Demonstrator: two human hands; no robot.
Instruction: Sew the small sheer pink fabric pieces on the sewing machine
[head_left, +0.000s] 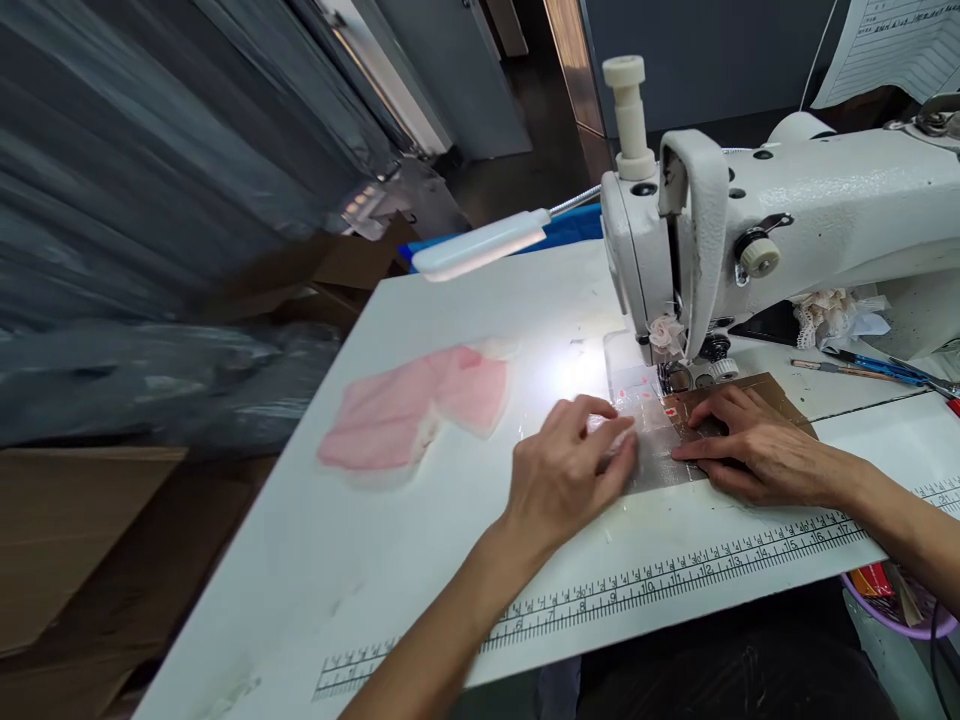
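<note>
Centre frame: left hand (570,470), right hand (739,450), flat, gripping nothing, pressing clear sheet (651,445); risk: fingers caught, presser foot (673,378) just beside.

- Pink fabric pieces (420,405) lie on the white counter (300,560), left.
- White lamp bar (480,243) at the far edge.
- Blue-handled tools (877,368), far right.
- Cardboard boxes (67,540), near left.
</note>
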